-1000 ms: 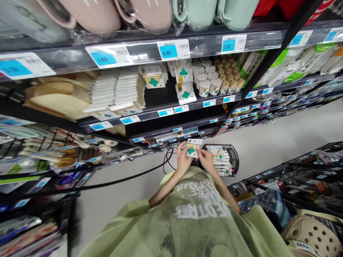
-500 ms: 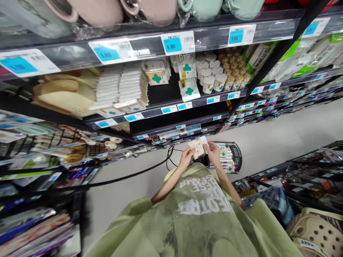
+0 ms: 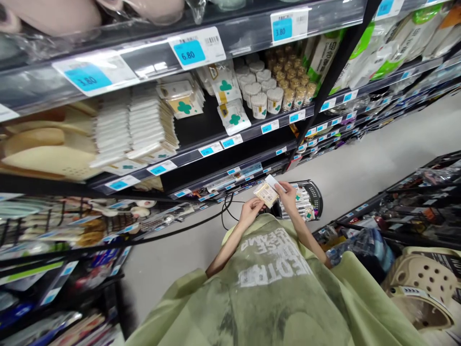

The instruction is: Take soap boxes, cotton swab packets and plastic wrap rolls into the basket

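Both my hands hold one small flat packet [image 3: 267, 193] with a tan face and a white end, low in front of my green shirt. My left hand [image 3: 249, 211] pinches its lower left corner. My right hand [image 3: 289, 194] grips its right side, fingers closed on it. Just behind the hands a black basket [image 3: 315, 198] on the floor holds several similar white packets with green clover marks. More of these clover packets [image 3: 234, 119] lie on the middle shelf above.
Black shelving [image 3: 201, 144] with blue price tags fills the left and top, stocked with white stacked packs [image 3: 133, 127], jars of cotton swabs [image 3: 268, 98] and tan trays. A black cable [image 3: 223, 216] loops on the grey floor. Another rack with goods and beige clogs [image 3: 421, 288] stands at right.
The packet has been turned over: its green clover face no longer shows, a tan side faces up. Hands and packet rose slightly; my view shifted right and down along the shelves.
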Demonstrator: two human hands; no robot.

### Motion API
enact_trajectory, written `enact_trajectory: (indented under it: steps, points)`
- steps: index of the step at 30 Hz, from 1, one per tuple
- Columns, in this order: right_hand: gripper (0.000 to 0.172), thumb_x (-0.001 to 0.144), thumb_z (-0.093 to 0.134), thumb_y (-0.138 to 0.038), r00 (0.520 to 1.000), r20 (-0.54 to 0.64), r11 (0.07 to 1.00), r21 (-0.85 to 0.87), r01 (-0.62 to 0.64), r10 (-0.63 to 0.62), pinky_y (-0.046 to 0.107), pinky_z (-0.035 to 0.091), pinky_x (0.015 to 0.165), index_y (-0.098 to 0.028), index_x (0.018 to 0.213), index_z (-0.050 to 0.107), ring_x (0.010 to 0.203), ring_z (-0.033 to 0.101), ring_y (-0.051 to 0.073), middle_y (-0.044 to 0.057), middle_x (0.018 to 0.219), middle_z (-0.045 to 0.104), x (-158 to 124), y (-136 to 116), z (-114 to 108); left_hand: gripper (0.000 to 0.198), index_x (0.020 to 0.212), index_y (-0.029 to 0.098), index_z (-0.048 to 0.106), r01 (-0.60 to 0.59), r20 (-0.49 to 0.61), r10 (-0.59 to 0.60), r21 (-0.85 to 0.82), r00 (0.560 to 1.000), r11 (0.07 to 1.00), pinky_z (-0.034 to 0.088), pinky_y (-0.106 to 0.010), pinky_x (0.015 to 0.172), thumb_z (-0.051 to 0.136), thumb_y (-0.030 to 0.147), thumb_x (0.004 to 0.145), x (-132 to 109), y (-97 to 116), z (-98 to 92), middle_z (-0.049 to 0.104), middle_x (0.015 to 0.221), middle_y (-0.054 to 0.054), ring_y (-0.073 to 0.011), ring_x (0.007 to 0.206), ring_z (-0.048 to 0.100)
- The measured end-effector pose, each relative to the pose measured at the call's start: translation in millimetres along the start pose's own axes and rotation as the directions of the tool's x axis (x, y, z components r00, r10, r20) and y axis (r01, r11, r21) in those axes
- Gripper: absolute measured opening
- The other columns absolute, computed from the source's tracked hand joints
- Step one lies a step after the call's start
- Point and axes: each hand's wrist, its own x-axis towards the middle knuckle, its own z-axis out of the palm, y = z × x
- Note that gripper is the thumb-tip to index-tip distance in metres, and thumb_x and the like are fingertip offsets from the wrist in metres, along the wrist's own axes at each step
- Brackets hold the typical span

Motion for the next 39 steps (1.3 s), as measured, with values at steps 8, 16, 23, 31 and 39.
enact_trajectory:
  steps: [8,16,23,31,39]
  points:
    - [0.042,0.072,0.085,-0.056,0.999,0.010,0.997,0.063,-0.044,0.043,0.030,0.055,0.071,-0.018,0.089,0.075,0.080,0.071,0.021,0.007,0.089,0.079,-4,-3,3,0.050,0.122,0.018,0.064,-0.118,-0.064,0.128,0.142,0.990,0.983,0.062,-0.035,0.074,0.080,0.046,0.084,-3,-11,-6.0,0.076,0.104,-0.011,-0.0222,0.084,0.075]
    - [0.049,0.065,0.088,-0.059,0.959,0.135,0.954,0.139,-0.266,0.248,0.023,0.041,0.049,-0.020,0.088,0.071,0.061,0.060,0.015,0.001,0.078,0.074,-14,-3,16,0.041,0.126,0.021,0.062,-0.430,-0.044,0.739,0.789,0.672,0.438,0.047,-0.057,0.114,0.075,0.023,0.088,-13,-8,-25.9,0.056,0.140,-0.017,-0.0345,0.137,0.053]
    - [0.045,0.078,0.073,-0.063,0.922,0.254,0.934,0.133,-0.332,0.291,0.022,0.047,0.051,-0.020,0.092,0.070,0.069,0.064,0.015,0.003,0.087,0.073,-18,-1,24,0.012,0.103,0.023,0.069,-0.366,-0.163,0.540,0.574,0.826,0.733,0.057,-0.045,0.099,0.066,0.031,0.095,-14,-6,-21.8,0.075,0.106,-0.009,-0.0267,0.104,0.072]
    - [0.047,0.074,0.083,-0.063,0.868,0.478,0.989,-0.006,-0.148,0.133,0.025,0.049,0.054,-0.018,0.087,0.074,0.056,0.058,0.013,0.000,0.070,0.069,-23,-1,29,0.067,0.113,0.023,0.056,-0.115,-0.407,0.035,-0.174,0.913,0.978,0.066,-0.036,0.072,0.094,0.052,0.066,-10,5,-23.9,0.077,0.115,-0.011,-0.0258,0.090,0.078]
    - [0.052,0.079,0.074,-0.071,0.911,0.408,0.995,-0.095,-0.018,0.056,0.027,0.045,0.054,-0.020,0.072,0.066,0.053,0.054,0.015,0.001,0.060,0.064,-22,5,28,0.073,0.125,0.025,0.049,-0.145,-0.390,0.092,-0.108,0.916,0.984,0.066,-0.039,0.077,0.093,0.043,0.070,-9,1,-24.8,0.076,0.108,-0.009,-0.0265,0.092,0.078]
